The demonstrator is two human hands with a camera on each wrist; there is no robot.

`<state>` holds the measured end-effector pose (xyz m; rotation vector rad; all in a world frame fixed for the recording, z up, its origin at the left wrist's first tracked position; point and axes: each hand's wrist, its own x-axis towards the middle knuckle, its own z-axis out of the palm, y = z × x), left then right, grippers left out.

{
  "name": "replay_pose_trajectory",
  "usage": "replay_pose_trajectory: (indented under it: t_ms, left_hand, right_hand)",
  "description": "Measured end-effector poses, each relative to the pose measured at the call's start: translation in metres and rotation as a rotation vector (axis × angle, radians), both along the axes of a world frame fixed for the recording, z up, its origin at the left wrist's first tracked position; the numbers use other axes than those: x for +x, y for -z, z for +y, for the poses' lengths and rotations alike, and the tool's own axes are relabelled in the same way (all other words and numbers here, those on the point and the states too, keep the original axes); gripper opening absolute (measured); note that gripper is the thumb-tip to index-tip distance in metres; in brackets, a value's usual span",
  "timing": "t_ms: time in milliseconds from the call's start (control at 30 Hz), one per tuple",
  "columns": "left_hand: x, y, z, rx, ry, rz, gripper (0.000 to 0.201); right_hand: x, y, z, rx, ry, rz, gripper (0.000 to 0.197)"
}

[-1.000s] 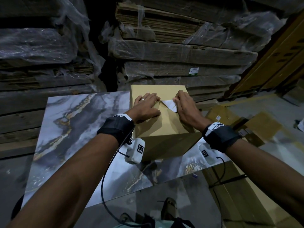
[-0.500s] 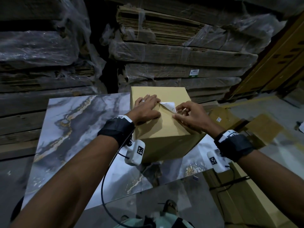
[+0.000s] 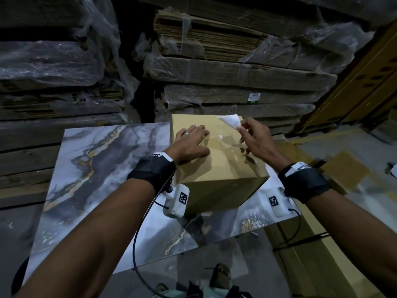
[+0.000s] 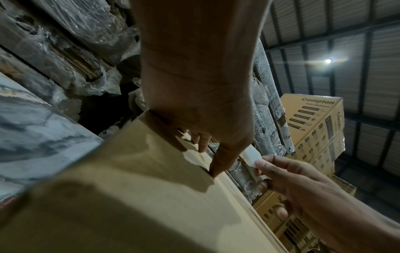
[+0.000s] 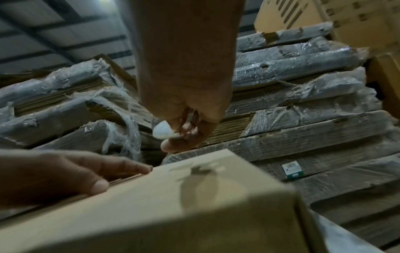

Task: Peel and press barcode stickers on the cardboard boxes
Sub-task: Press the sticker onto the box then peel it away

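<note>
Head view: the plain cardboard box (image 3: 217, 155) sits on the marble-patterned table (image 3: 90, 173). Reaching over the box's top from its near side, the left hand (image 3: 190, 143) lies flat on it, fingers straight, a ring on one finger. Above the box's far right corner, the raised right hand (image 3: 254, 138) pinches a white sticker sheet (image 3: 229, 121) between thumb and fingertips. Beyond the box, printed cartons (image 4: 314, 126) read "Crompton Home Appliances".
</note>
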<state>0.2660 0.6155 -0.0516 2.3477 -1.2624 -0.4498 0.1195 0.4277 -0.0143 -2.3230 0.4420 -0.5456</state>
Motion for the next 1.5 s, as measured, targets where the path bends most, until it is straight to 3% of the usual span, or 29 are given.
replay_pose_trajectory:
  t_ms: [167,367,533,633,767,967,1100,1500]
  left_hand:
    - [-0.002,-0.001,-0.001,0.013,-0.008,-0.029,0.074]
    - [-0.002,0.002,-0.003,-0.013,-0.033,-0.043,0.076]
    - [-0.002,-0.008,-0.017,0.070,-0.057,-0.169,0.077]
    - [0.003,-0.026,-0.033,0.172,-0.041,-0.317,0.070]
    - [0.011,-0.031,-0.050,0.205,0.006,-0.385,0.066]
    - [0.019,-0.027,-0.065,0.173,0.019,-0.435,0.059]
    - [0.020,-0.027,-0.069,0.173,-0.025,-0.482,0.064]
    - [0.012,-0.028,-0.075,0.131,-0.028,-0.517,0.048]
  right_hand:
    - [0.003,-0.015,-0.014,0.020,-0.037,0.068,0.024]
    - [0.001,-0.006,-0.013,0.107,0.027,0.027,0.020]
    - [0.003,0.009,-0.011,0.364,0.021,0.055,0.036]
    - [0.012,0.012,-0.017,0.498,0.101,0.032,0.041]
    - [0.023,0.010,-0.026,0.615,0.155,0.047,0.053]
    - [0.024,0.009,-0.022,0.660,0.189,0.013,0.069]
    - [0.025,0.016,-0.023,0.655,0.183,-0.001,0.069]
    - [0.021,0.018,-0.025,0.655,0.141,0.001,0.070]
